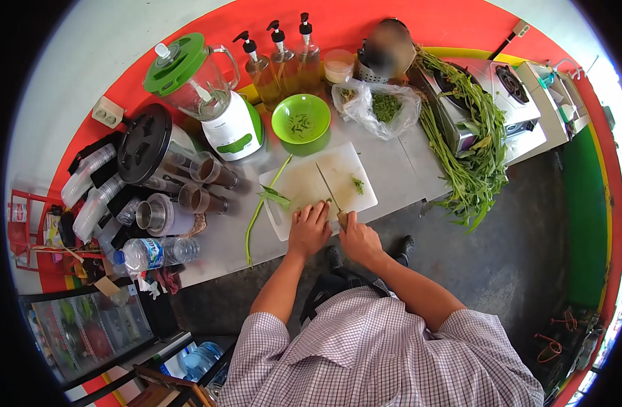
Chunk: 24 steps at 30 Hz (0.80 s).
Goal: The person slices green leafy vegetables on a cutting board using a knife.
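My right hand [358,241] is closed round the wooden handle of a knife [326,184], whose blade lies over the white cutting board [355,163]. Beside it my left hand [311,228] rests at the board's near edge, fingers bent together over a small green piece that is mostly hidden. Right of the blade is a little heap of chopped greens [357,184]. A long green stem [258,214] with a leaf [276,197] lies along the board's left side. Behind the board, a green bowl [282,119] holds cut green pieces.
At the back left stands a blender [237,129]; pump bottles [284,64] are beside it. A plastic bag of greens [399,112] sits behind the board. Leafy stalks [484,129] cover part of a stove [453,112] at right. Cups and a water bottle [148,254] stand left.
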Each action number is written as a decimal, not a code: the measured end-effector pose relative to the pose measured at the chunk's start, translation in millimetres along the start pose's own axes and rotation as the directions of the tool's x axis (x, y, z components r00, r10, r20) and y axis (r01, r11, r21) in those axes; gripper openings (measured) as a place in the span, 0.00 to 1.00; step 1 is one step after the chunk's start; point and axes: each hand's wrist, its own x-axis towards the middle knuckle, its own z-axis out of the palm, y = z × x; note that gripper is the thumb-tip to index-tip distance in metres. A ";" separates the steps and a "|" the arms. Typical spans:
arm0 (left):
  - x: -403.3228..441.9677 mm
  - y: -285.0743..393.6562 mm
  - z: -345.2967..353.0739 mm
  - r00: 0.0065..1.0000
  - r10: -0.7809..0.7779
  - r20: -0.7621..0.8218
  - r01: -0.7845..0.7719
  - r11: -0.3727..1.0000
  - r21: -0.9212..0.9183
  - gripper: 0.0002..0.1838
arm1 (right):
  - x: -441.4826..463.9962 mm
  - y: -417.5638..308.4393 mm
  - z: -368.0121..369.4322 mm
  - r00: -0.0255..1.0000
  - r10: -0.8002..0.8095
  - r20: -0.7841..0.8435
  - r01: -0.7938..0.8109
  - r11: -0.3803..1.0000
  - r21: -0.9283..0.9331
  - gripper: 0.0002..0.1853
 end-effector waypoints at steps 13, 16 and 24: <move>4.2 -3.0 -2.3 0.999 -0.024 0.044 0.027 0.998 -0.064 0.30 | -12.9 16.0 8.8 0.995 -0.095 -0.030 0.072 0.897 -0.436 0.16; 5.1 -3.0 -3.3 0.998 -0.029 0.058 0.032 0.997 -0.063 0.29 | -17.6 15.2 7.1 0.994 -0.102 -0.027 0.078 0.881 -0.467 0.13; 6.4 -5.0 0.8 0.997 -0.040 0.064 0.045 0.996 -0.083 0.28 | -29.5 14.4 7.8 0.995 -0.100 -0.015 0.079 0.859 -0.506 0.13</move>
